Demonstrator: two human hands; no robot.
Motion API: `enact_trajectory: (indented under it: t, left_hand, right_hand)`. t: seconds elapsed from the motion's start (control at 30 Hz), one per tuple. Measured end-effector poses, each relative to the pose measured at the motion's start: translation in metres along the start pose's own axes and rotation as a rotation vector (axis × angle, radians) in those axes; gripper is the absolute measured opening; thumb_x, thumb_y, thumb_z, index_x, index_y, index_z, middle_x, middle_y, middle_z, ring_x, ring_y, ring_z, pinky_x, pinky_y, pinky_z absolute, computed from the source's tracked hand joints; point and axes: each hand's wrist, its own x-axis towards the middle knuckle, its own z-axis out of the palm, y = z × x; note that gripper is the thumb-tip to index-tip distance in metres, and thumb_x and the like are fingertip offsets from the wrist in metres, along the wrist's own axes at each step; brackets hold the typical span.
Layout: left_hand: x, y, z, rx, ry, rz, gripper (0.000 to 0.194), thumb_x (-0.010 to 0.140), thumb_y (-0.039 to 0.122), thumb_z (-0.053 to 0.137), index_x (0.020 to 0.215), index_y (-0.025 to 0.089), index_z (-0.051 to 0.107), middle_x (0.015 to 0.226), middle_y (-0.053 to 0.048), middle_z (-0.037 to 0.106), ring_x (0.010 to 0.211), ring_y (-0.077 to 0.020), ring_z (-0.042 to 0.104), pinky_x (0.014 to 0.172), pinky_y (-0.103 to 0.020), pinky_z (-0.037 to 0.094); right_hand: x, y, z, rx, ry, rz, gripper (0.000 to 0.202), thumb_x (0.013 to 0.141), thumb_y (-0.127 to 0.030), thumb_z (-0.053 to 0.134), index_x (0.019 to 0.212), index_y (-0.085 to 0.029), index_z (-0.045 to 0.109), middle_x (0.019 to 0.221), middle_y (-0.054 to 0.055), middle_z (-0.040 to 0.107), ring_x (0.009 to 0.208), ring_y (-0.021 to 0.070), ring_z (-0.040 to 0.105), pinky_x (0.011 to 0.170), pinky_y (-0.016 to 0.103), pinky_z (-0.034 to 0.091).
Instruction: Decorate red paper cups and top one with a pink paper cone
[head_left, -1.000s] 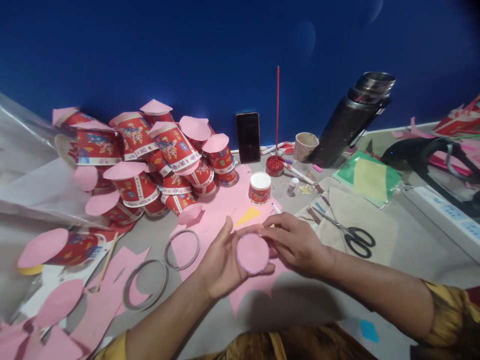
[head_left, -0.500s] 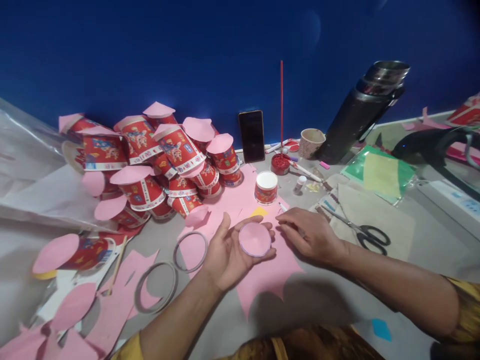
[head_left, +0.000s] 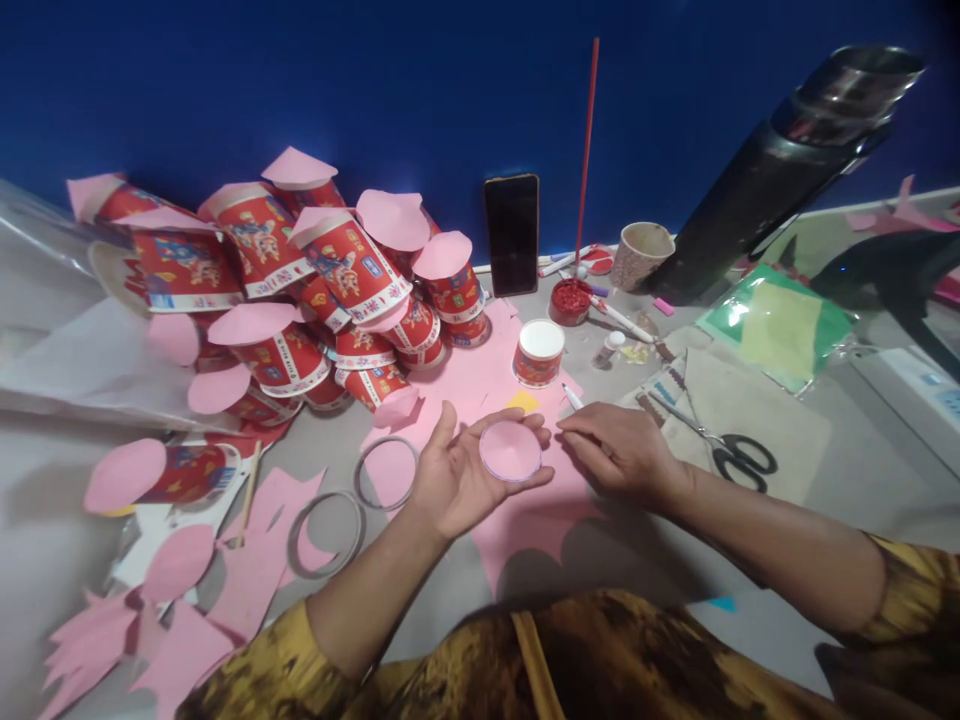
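My left hand point(head_left: 469, 475) lies palm up with its fingers spread, and a small pink paper disc point(head_left: 511, 450) with a purple edge rests on its fingers. To its right, my right hand point(head_left: 626, 450) hovers or rests over a large pink paper sheet point(head_left: 540, 525), fingers curled together; whether something small is pinched there is too hard to see. A short red cup with a white top point(head_left: 538, 352) stands just beyond both hands. A yellow paper piece point(head_left: 523, 402) and a white marker point(head_left: 572, 396) lie between the cup and my hands.
Red cups with pink paper tops point(head_left: 289, 355) are piled at the left. Two tape rings point(head_left: 326, 572) and pink scraps point(head_left: 251, 580) lie nearer. A phone point(head_left: 513, 235) leans on the blue wall. Scissors point(head_left: 742, 460), a black flask point(head_left: 750, 190) and a green packet point(head_left: 780, 325) are at the right.
The camera view has shifted, with more of the patterned clothing showing at the bottom. Both hands keep nearly the same pose, and the disc still lies on my left hand.
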Motion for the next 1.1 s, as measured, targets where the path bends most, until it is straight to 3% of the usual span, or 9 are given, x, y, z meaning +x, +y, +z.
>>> enact_trajectory:
  t: [0.2, 0.3, 0.4, 0.6, 0.7, 0.8, 0.9, 1.0, 1.1]
  left_hand:
    - [-0.003, -0.004, 0.001, 0.037, -0.028, 0.017, 0.047, 0.096, 0.052, 0.064, 0.112, 0.011, 0.078, 0.130, -0.020, 0.075, 0.122, -0.0390, 0.069, 0.100, -0.063, 0.056]
    - [-0.004, -0.006, 0.001, 0.084, -0.012, 0.061, 0.031, 0.091, 0.030, 0.069, 0.114, 0.012, 0.078, 0.128, -0.018, 0.076, 0.125, -0.0373, 0.069, 0.105, -0.060, 0.055]
    - [-0.002, -0.008, 0.000, 0.147, 0.033, 0.129, 0.028, 0.086, 0.014, 0.069, 0.113, 0.012, 0.078, 0.124, -0.018, 0.078, 0.122, -0.0352, 0.071, 0.109, -0.059, 0.053]
    - [0.004, -0.016, 0.002, 0.254, 0.088, 0.240, 0.023, 0.086, 0.020, 0.076, 0.107, 0.013, 0.080, 0.120, -0.018, 0.080, 0.120, -0.0354, 0.073, 0.112, -0.056, 0.050]
    - [0.004, -0.023, 0.006, 0.351, 0.052, 0.274, 0.024, 0.086, 0.027, 0.080, 0.106, 0.014, 0.082, 0.123, -0.017, 0.079, 0.127, -0.0350, 0.069, 0.116, -0.051, 0.047]
    - [0.001, -0.027, 0.009, 0.502, 0.016, 0.271, 0.028, 0.087, 0.034, 0.081, 0.109, 0.016, 0.083, 0.130, -0.016, 0.077, 0.132, -0.0340, 0.064, 0.118, -0.046, 0.044]
    - [-0.001, -0.028, 0.009, 0.756, 0.099, 0.319, 0.032, 0.084, 0.030, 0.084, 0.114, 0.019, 0.083, 0.129, -0.012, 0.078, 0.131, -0.0321, 0.064, 0.117, -0.041, 0.044]
    - [-0.002, -0.028, 0.006, 0.894, 0.201, 0.326, 0.036, 0.080, 0.025, 0.085, 0.116, 0.020, 0.082, 0.122, -0.010, 0.080, 0.114, -0.0303, 0.073, 0.106, -0.042, 0.053]
    - [-0.001, -0.030, 0.001, 0.803, 0.196, 0.231, 0.042, 0.079, 0.027, 0.085, 0.120, 0.019, 0.080, 0.124, -0.013, 0.078, 0.084, -0.0267, 0.080, 0.087, -0.044, 0.062]
  right_hand:
    - [0.003, -0.006, -0.005, 0.047, 0.009, -0.024, 0.018, 0.104, -0.021, 0.056, 0.099, -0.019, 0.073, 0.085, 0.009, 0.079, 0.076, 0.0202, 0.073, 0.072, 0.032, 0.053]
    - [0.004, -0.008, -0.005, 0.059, 0.005, -0.006, 0.021, 0.104, -0.022, 0.056, 0.093, -0.020, 0.074, 0.081, 0.008, 0.078, 0.073, 0.0190, 0.071, 0.070, 0.030, 0.051]
    - [0.003, -0.010, -0.005, 0.067, -0.036, 0.018, 0.024, 0.103, -0.023, 0.057, 0.086, -0.020, 0.074, 0.075, 0.006, 0.076, 0.067, 0.0170, 0.068, 0.066, 0.029, 0.047]
    - [0.002, -0.010, -0.001, 0.213, -0.165, 0.090, 0.019, 0.100, -0.026, 0.061, 0.086, -0.020, 0.073, 0.073, 0.003, 0.075, 0.063, 0.0143, 0.065, 0.063, 0.025, 0.045]
    - [0.002, -0.011, 0.003, 0.289, -0.159, 0.141, 0.016, 0.097, -0.033, 0.069, 0.090, -0.019, 0.074, 0.071, 0.002, 0.074, 0.057, 0.0128, 0.060, 0.058, 0.024, 0.042]
    - [0.002, -0.012, 0.005, 0.276, -0.133, 0.136, 0.020, 0.097, -0.030, 0.067, 0.081, -0.019, 0.072, 0.066, 0.001, 0.071, 0.055, 0.0119, 0.056, 0.056, 0.024, 0.038]
    - [0.002, -0.013, 0.007, 0.238, -0.089, 0.120, 0.028, 0.099, -0.026, 0.061, 0.072, -0.019, 0.067, 0.062, 0.001, 0.067, 0.054, 0.0117, 0.055, 0.057, 0.024, 0.037]
    - [0.002, -0.014, 0.007, 0.229, -0.084, 0.144, 0.028, 0.098, -0.026, 0.061, 0.072, -0.019, 0.066, 0.062, 0.001, 0.067, 0.054, 0.0114, 0.055, 0.056, 0.024, 0.037]
    - [0.002, -0.014, 0.007, 0.240, -0.102, 0.168, 0.028, 0.098, -0.026, 0.062, 0.072, -0.019, 0.065, 0.061, 0.001, 0.069, 0.053, 0.0117, 0.057, 0.056, 0.024, 0.037]
